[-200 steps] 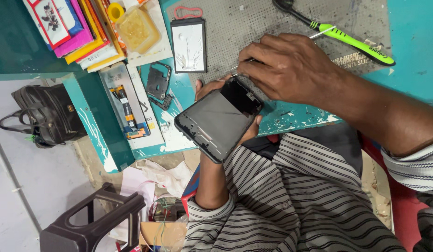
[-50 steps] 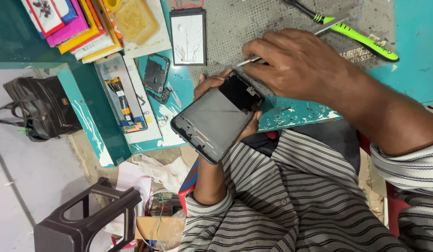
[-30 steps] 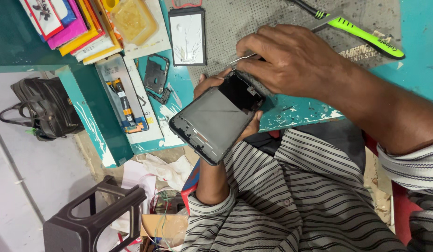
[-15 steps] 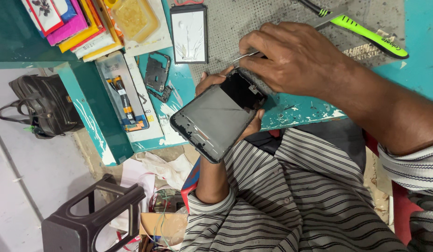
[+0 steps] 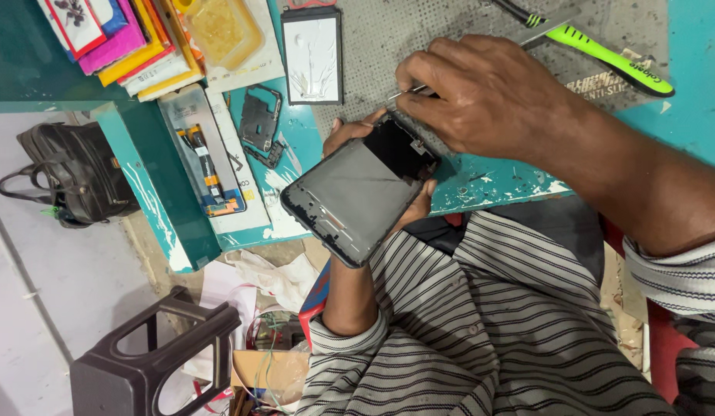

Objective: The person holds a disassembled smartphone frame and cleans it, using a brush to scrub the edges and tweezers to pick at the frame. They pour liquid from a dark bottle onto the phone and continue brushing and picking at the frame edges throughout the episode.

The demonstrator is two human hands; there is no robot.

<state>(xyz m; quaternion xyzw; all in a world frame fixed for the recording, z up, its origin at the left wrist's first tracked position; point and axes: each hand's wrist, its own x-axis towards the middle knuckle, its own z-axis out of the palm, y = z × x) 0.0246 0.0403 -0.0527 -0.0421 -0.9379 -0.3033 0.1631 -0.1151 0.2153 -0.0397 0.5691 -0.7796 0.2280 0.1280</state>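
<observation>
Head view, looking down at a teal workbench [image 5: 685, 92] edge. The left hand [image 5: 373, 166] supports an opened phone [image 5: 361, 196] from beneath, tilted over the bench edge; its fingertips [image 5: 344, 129] curl up past the upper edge of the phone and its thumb shows at the lower right edge, so the hand is closed around the device. The right hand [image 5: 485, 96] sits above the phone's upper end, fingers drawn narrow in a pinch on thin metal tweezers [image 5: 404, 92], whose tip protrudes left of the fingers, just above the dark exposed area of the phone. The right hand covers most of the tool and part of the phone's top corner.

Surroundings: a grey perforated mat [image 5: 407, 31] lies under and beyond the right hand. Beyond those knuckles lies a green-and-black handled tool [image 5: 604, 54]. Left of the left fingertips stands a flat rectangular part with a pale face and dark rim [image 5: 313, 54]; further left, a black frame piece [image 5: 259, 123] lies on the bench.

Packages: a long clear blister pack with small orange and blue items [image 5: 203, 158], on white card, lies left of the phone. Beyond it, a yellowish clear pouch [image 5: 223, 31] and a fanned stack of flat packets [image 5: 126, 46], pink, yellow, white.

Below the bench: a black bag [image 5: 72, 177] and a dark plastic stool [image 5: 153, 358].
</observation>
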